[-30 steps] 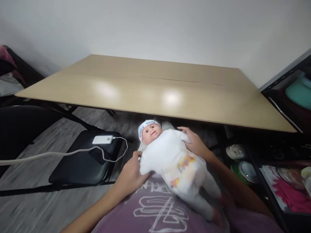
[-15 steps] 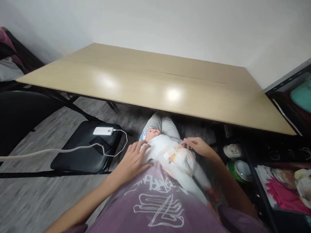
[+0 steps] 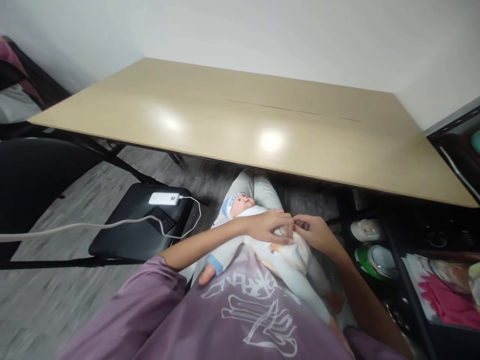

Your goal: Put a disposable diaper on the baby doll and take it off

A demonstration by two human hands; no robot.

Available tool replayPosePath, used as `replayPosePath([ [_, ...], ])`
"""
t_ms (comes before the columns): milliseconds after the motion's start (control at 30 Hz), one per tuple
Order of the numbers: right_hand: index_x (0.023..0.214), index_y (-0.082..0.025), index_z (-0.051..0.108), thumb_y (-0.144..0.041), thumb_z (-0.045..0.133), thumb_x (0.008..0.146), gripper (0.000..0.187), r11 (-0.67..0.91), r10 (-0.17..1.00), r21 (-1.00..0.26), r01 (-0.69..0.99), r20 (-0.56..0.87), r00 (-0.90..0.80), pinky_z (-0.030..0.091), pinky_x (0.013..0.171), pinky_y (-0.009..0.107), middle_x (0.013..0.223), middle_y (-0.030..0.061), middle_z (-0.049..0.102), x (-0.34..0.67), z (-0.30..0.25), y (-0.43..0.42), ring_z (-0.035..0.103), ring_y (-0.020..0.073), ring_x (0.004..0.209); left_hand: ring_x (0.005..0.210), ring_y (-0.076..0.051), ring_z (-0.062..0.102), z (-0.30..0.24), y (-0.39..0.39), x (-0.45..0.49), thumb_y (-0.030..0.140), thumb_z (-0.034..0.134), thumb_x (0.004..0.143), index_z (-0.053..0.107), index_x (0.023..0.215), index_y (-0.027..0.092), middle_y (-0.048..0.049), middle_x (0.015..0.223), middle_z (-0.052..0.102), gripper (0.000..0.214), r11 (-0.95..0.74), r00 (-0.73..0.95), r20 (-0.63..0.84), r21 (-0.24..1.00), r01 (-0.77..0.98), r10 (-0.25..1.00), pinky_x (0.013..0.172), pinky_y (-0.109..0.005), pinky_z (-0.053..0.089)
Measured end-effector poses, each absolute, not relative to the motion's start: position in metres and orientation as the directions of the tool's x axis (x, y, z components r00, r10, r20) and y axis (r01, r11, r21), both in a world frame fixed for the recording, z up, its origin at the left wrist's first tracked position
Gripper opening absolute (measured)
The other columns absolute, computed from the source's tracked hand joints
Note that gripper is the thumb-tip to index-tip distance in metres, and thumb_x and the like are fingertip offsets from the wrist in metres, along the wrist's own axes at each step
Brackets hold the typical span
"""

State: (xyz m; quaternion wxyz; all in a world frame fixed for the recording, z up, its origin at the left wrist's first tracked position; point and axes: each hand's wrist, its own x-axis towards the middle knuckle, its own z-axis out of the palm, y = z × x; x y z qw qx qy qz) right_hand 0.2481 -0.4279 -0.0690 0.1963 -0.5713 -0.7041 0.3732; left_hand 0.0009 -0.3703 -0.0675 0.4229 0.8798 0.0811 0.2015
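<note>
The left hand (image 3: 267, 227) hides some of the doll (image 3: 287, 265). The right hand (image 3: 317, 235) curls at the left's three o'clock. I can't tell what either holds.

Purple shirt (image 3: 195, 325) has white lettering (image 3: 250, 283) over scribbly white line print (image 3: 260, 322), loose purple sleeves (image 3: 150, 295), pale trousers (image 3: 268, 194).

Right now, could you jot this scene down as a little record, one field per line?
doll: face up over the person's legs
cap: blue and white, worn by the doll
left hand: across the doll, fingers at its printed diaper
right hand: beside the left, fingers curled at the diaper
grip: cannot be made out
table: wood-coloured, beyond the doll
chair: black, at left, bearing a corded white device
</note>
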Motion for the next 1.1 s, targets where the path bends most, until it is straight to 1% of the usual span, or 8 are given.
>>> replayPosePath([
  [100, 0.101, -0.025, 0.088, -0.047, 0.071, 0.096, 0.028, 0.052, 0.974, -0.73, 0.681, -0.115, -0.197, 0.059, 0.074, 0.038, 0.088, 0.0048, 0.086, 0.257, -0.088, -0.419, 0.077, 0.0259, 0.077, 0.102, -0.026, 0.066, -0.071, -0.377, -0.007, 0.048, 0.071, 0.109, 0.07, 0.1, 0.021, -0.0095, 0.102, 0.072, 0.028, -0.608, 0.877, 0.322, 0.793, -0.045, 0.355, 0.099, -0.041, 0.05],
  [233, 0.109, -0.024, 0.086, -0.052, 0.069, 0.099, 0.034, -0.002, 0.979, -0.753, 0.658, -0.135, -0.152, 0.062, 0.081, 0.04, 0.091, 0.0068, 0.087, 0.264, -0.101, -0.407, 0.08, 0.0274, 0.083, 0.117, -0.028, 0.067, -0.07, -0.388, -0.034, 0.044, 0.068, 0.111, 0.073, 0.112, 0.021, -0.0127, 0.118, 0.076, 0.024, -0.553, 0.827, 0.341, 0.832, -0.044, 0.447, 0.11, -0.043, 0.049],
  [400, 0.103, -0.022, 0.086, -0.061, 0.068, 0.103, 0.043, -0.003, 0.907, -0.823, 0.569, -0.242, -0.344, 0.06, 0.085, 0.036, 0.103, 0.0077, 0.086, 0.253, -0.087, -0.407, 0.079, 0.0261, 0.094, 0.12, -0.027, 0.07, -0.071, -0.398, -0.051, 0.041, 0.069, 0.112, 0.074, 0.121, 0.02, -0.0126, 0.125, 0.078, 0.024, -0.468, 0.78, 0.328, 0.882, -0.052, 0.532, 0.114, -0.043, 0.049],
  [667, 0.089, -0.023, 0.086, -0.053, 0.068, 0.104, 0.038, 0.182, 0.915, -0.731, 0.658, -0.12, -0.386, 0.048, 0.072, 0.033, 0.087, 0.0048, 0.081, 0.243, -0.076, -0.408, 0.066, 0.0192, 0.074, 0.11, -0.024, 0.069, -0.074, -0.405, -0.047, 0.043, 0.067, 0.112, 0.073, 0.113, 0.02, -0.0098, 0.114, 0.078, 0.024, -0.441, 0.74, 0.29, 0.897, 0.01, 0.607, 0.106, -0.04, 0.051],
  [833, 0.086, -0.022, 0.083, -0.052, 0.064, 0.105, 0.041, 0.141, 0.979, -0.613, 0.778, -0.028, -0.2, 0.051, 0.078, 0.037, 0.09, 0.0088, 0.082, 0.254, -0.088, -0.404, 0.071, 0.0247, 0.081, 0.107, -0.023, 0.071, -0.077, -0.42, -0.058, 0.035, 0.071, 0.11, 0.07, 0.108, 0.019, -0.0104, 0.111, 0.078, 0.016, -0.419, 0.648, 0.38, 0.902, -0.102, 0.66, 0.103, -0.039, 0.053],
  [933, 0.115, -0.022, 0.087, -0.052, 0.059, 0.109, 0.041, 0.116, 0.976, -0.669, 0.734, -0.058, -0.208, 0.058, 0.092, 0.041, 0.114, 0.0109, 0.085, 0.248, -0.084, -0.406, 0.078, 0.0289, 0.102, 0.095, -0.02, 0.07, -0.083, -0.43, -0.07, 0.036, 0.075, 0.108, 0.069, 0.101, 0.018, -0.0092, 0.099, 0.074, 0.02, -0.337, 0.607, 0.38, 0.922, -0.189, 0.698, 0.091, -0.035, 0.055],
  [1000, 0.137, -0.026, 0.081, -0.053, 0.059, 0.111, 0.044, 0.183, 0.928, -0.75, 0.635, -0.082, -0.363, 0.059, 0.109, 0.044, 0.137, 0.01, 0.081, 0.235, -0.074, -0.408, 0.076, 0.0296, 0.124, 0.085, -0.019, 0.068, -0.089, -0.434, -0.077, 0.041, 0.078, 0.106, 0.068, 0.096, 0.018, -0.007, 0.09, 0.071, 0.027, -0.249, 0.634, 0.349, 0.937, -0.245, 0.69, 0.082, -0.032, 0.054],
  [1100, 0.148, -0.028, 0.075, -0.052, 0.06, 0.113, 0.045, 0.331, 0.787, -0.814, 0.477, -0.041, -0.616, 0.055, 0.12, 0.044, 0.153, 0.0096, 0.072, 0.21, -0.057, -0.411, 0.068, 0.0285, 0.14, 0.08, -0.019, 0.069, -0.094, -0.436, -0.081, 0.049, 0.074, 0.108, 0.067, 0.099, 0.018, -0.006, 0.087, 0.07, 0.033, -0.129, 0.672, 0.292, 0.951, -0.282, 0.68, 0.077, -0.032, 0.055],
])
